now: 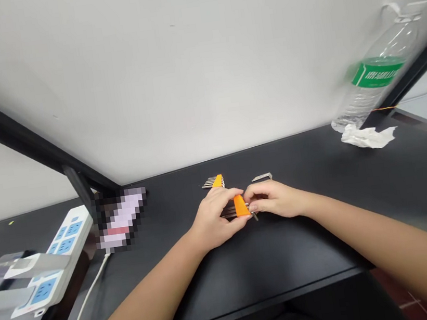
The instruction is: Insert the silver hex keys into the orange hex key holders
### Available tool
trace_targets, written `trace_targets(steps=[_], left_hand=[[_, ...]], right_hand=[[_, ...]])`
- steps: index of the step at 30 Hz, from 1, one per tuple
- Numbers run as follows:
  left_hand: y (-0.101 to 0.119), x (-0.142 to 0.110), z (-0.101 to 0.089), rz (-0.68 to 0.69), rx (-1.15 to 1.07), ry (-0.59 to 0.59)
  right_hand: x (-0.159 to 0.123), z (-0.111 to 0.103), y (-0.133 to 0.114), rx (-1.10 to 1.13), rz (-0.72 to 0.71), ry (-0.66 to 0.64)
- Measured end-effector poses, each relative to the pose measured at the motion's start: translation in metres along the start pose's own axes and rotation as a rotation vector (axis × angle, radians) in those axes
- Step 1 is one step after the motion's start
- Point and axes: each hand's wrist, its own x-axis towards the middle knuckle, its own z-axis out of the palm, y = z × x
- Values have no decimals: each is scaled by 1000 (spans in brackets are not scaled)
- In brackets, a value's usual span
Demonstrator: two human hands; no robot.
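Note:
My left hand (215,217) is closed around an orange plastic holder (240,205) with several dark metal hex keys in it, held just above the black table (321,203). My right hand (271,199) pinches at the holder's right end, fingertips pressed together on a hex key there. A second orange holder (215,182) with several hex keys lies on the table just beyond my left hand. One loose silver hex key (262,177) lies beyond my right hand.
A clear water bottle (377,70) with a green label stands at the back right against the white wall, crumpled white paper (368,136) at its foot. A white and blue power strip (58,254) with a cable lies at the left, beside a blurred pinkish object (121,219).

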Motion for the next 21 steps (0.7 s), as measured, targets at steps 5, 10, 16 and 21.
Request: trace_targets(steps=[5, 10, 16, 21], left_hand=[[0, -1, 0, -26, -26, -27], [-7, -1, 4, -116, 60, -184], [-14, -2, 6, -195, 95, -170], [-18, -3, 8, -215, 146, -136]], right_hand=[[0, -4, -4, -311, -178, -7], [-5, -37, 1, -672, -52, 327], [-6, -56, 21, -928, 142, 267], [-5, -46, 16, -1112, 137, 231]])
